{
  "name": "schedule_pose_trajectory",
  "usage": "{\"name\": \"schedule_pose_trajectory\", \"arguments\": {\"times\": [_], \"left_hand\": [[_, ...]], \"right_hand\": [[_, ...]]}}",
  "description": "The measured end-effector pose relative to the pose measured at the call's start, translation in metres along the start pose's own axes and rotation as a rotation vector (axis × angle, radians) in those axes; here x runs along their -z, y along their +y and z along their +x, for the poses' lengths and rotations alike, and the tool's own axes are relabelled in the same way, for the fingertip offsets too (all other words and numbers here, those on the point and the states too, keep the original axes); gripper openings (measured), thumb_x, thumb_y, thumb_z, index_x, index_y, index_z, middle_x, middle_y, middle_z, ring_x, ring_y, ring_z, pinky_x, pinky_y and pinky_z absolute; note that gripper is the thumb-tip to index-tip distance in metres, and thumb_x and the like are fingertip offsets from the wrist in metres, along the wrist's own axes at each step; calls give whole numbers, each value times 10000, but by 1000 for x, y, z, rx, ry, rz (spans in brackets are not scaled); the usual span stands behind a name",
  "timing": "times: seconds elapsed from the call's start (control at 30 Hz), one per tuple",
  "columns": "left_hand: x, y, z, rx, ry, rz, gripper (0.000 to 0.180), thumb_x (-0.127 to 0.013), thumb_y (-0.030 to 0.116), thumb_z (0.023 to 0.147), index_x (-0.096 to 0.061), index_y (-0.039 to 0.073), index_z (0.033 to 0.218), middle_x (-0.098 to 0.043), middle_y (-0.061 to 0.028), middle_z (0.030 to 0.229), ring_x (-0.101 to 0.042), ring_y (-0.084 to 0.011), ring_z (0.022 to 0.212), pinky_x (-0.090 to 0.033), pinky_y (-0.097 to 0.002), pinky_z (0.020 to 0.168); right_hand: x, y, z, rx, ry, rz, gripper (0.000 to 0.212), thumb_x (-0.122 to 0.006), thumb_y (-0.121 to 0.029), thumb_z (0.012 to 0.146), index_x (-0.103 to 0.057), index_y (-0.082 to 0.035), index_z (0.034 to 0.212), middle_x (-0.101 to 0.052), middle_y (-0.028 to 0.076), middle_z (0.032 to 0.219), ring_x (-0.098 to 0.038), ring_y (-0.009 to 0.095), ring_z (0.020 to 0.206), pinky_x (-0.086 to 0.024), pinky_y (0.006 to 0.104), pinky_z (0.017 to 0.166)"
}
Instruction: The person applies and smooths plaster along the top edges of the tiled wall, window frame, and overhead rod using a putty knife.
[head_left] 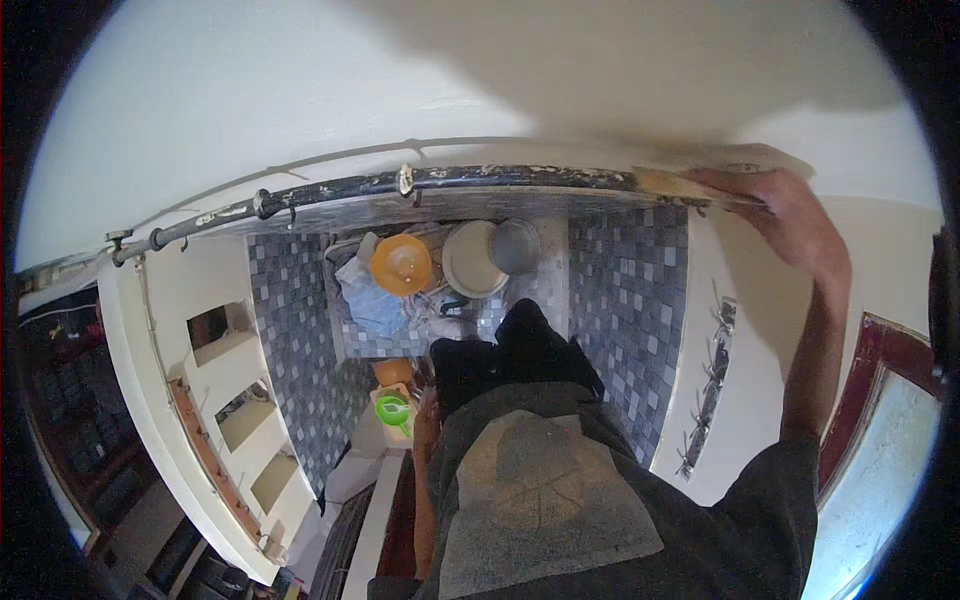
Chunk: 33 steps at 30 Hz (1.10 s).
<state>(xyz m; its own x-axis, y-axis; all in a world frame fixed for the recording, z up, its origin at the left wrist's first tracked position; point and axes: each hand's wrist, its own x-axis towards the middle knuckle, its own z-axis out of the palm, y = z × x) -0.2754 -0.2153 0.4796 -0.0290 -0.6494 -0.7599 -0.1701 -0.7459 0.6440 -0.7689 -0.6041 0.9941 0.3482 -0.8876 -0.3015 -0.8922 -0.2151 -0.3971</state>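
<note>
My right hand [785,215] reaches up to the right end of a dark pipe [480,178] with chipped, flaking paint that runs across the wall. Its fingers are bent around a tan, flat-looking piece [665,185] against the pipe; I cannot make out what it is. Low beside my body hangs my left hand [427,425], its fingers partly hidden. Closest to it is a green plastic dipper [390,408] on a small peach-coloured stool [398,432]. My left hand's grip does not show clearly.
Below is a recess with grey-blue tiled walls [630,300]. An orange tub [401,265], a pale basin [470,262], a grey bucket [515,247] and light blue cloth [372,300] lie there. Wall niches [245,420] are at left; a hook rail [712,385] and dark red door frame [870,365] at right.
</note>
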Motion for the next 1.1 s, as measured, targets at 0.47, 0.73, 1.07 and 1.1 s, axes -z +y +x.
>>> {"name": "schedule_pose_trajectory", "arguments": {"times": [0.47,0.73,1.07,1.1], "left_hand": [[-9,103,-25,6,42,143,398,-408,227,973,-453,56,1329,-538,-193,1274,-494,-323,1209,-387,-359,990],[-12,96,-15,101,-23,189,377,-423,230,969,-494,55,1295,-507,-207,1303,-465,-333,1236,-375,-369,1000],[-2,69,-8,-19,-13,201,349,-441,186,959,-518,87,1284,-525,-186,1295,-495,-307,1211,-389,-361,975],[-1,72,-8,-22,-8,199,349,-441,186,959,-518,87,1284,-525,-186,1295,-495,-307,1211,-389,-361,975]], "right_hand": [[-1,0,6,39,-19,-107,385,-567,-137,815,-601,-112,1198,-625,118,1134,-572,336,1045,-446,405,910],[-17,-7,23,163,61,-234,423,-600,-116,774,-604,-156,1196,-630,118,1113,-582,343,993,-463,415,888],[-37,-7,45,298,120,-178,512,-592,-43,737,-581,-178,1231,-643,120,1087,-589,351,999,-468,413,883],[-30,0,36,318,150,-175,491,-582,-56,754,-583,-185,1228,-644,122,1085,-593,353,993,-473,417,873]]}}
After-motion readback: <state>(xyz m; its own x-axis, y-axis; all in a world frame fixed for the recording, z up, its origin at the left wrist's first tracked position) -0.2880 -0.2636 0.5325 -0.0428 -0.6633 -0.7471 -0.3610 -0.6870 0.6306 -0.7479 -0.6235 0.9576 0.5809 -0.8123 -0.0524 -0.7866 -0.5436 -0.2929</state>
